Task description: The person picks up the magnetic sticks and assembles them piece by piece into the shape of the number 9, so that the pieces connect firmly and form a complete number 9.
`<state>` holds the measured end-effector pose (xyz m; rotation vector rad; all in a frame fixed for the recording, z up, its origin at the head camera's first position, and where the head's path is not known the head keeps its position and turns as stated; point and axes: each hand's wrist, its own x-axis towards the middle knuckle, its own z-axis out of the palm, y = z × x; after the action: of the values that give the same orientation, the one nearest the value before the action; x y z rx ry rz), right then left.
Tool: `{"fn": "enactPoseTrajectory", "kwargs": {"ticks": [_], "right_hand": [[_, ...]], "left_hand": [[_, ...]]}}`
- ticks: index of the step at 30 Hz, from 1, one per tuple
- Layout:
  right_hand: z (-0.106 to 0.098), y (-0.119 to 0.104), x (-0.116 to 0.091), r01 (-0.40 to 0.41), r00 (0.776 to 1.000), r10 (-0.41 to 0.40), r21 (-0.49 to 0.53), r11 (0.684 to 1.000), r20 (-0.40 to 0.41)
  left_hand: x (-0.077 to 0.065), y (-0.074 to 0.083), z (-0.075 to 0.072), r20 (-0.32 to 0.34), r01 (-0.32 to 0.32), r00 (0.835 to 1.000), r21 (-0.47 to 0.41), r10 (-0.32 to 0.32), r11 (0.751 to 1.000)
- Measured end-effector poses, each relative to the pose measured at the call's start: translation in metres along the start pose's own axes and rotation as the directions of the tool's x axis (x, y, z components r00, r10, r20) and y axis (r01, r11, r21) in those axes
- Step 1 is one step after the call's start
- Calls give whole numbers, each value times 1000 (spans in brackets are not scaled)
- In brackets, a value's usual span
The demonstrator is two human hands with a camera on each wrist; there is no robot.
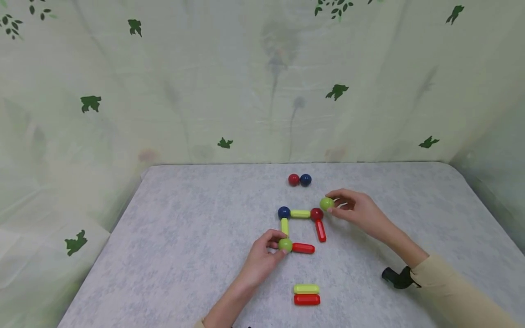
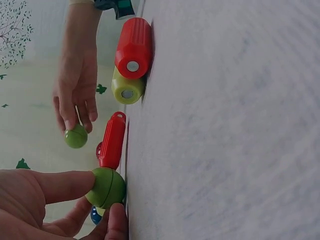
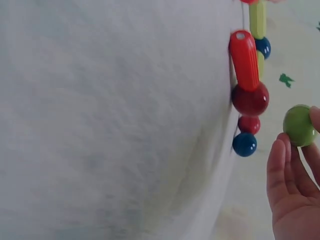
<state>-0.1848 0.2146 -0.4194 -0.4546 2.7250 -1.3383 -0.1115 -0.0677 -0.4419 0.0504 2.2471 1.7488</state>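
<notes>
- Nearest us, a loose red rod (image 1: 307, 299) and a loose yellow-green rod (image 1: 306, 289) lie side by side, touching, on the near side of the corner red ball (image 1: 316, 214).
- We see the left hand (image 1: 264, 255) near-left of the corner red ball, thumb and fingers closed in a pinch on a green ball (image 1: 285, 245); a red rod (image 1: 303, 248) sticks out rightward from it.
- Another red rod (image 1: 321, 231) joins the corner red ball, pointing towards us.
- Left of the corner red ball, a yellow-green rod (image 1: 301, 213) links it to a blue ball (image 1: 284, 212); a second such rod (image 1: 285, 228) runs nearer to the left hand's ball.
- Right of the corner red ball, we see the right hand (image 1: 361, 212) pinching a second green ball (image 1: 326, 203), raised and apart from it.
- Farthest on the table, beyond the corner red ball, another red ball (image 1: 293, 180) and a dark blue ball (image 1: 305, 180) touch.
</notes>
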Motion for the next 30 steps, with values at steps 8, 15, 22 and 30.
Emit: {"fn": "enactPoseTrajectory", "kwargs": {"ticks": [8,15,22,30], "right_hand": [[10,-7,-37,-61,997,61,1,998,44],[20,-11,-54,-65,990,59,40,997,128],[31,-15,-61,-56,981,56,-7,998,185],[41,-21,-62,-39,984,53,-83,996,170]], "left_hand": [[0,1,0,-8,6,1000,17,-6,1000],[-1,2,0,-12,5,1000,20,-5,1000],[-1,0,0,-8,-12,1000,17,12,1000],[-1,-2,1,-6,-29,1000,11,29,1000]]}}
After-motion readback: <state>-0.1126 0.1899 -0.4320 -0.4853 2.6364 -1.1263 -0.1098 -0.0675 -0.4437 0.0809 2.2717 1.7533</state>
